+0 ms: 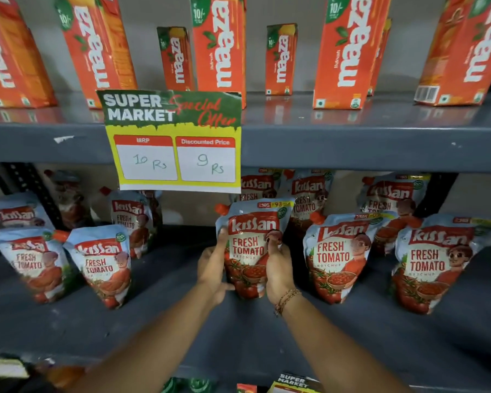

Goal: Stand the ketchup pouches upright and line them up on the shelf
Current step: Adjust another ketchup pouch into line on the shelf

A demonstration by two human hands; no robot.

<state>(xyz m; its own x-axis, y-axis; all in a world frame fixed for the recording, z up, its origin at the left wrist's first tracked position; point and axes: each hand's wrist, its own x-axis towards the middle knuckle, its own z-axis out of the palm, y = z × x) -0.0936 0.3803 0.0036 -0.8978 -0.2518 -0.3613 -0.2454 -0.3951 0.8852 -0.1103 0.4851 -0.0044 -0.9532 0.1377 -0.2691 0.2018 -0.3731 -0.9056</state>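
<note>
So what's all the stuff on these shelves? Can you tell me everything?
Kissan ketchup pouch in hands: one, blue and red, upright, middle of lower shelf.
Other Kissan ketchup pouches: about nine, blue and red, standing either side and behind.
Maaza juice cartons: about nine, orange, upper shelf.
Offer sign: one, green and yellow, hanging from the upper shelf edge, reads 10 Rs and 9 Rs.
Lower shelf: grey.
Left hand: grips the pouch's left side.
Right hand: grips its right side, bracelet on wrist.
</note>
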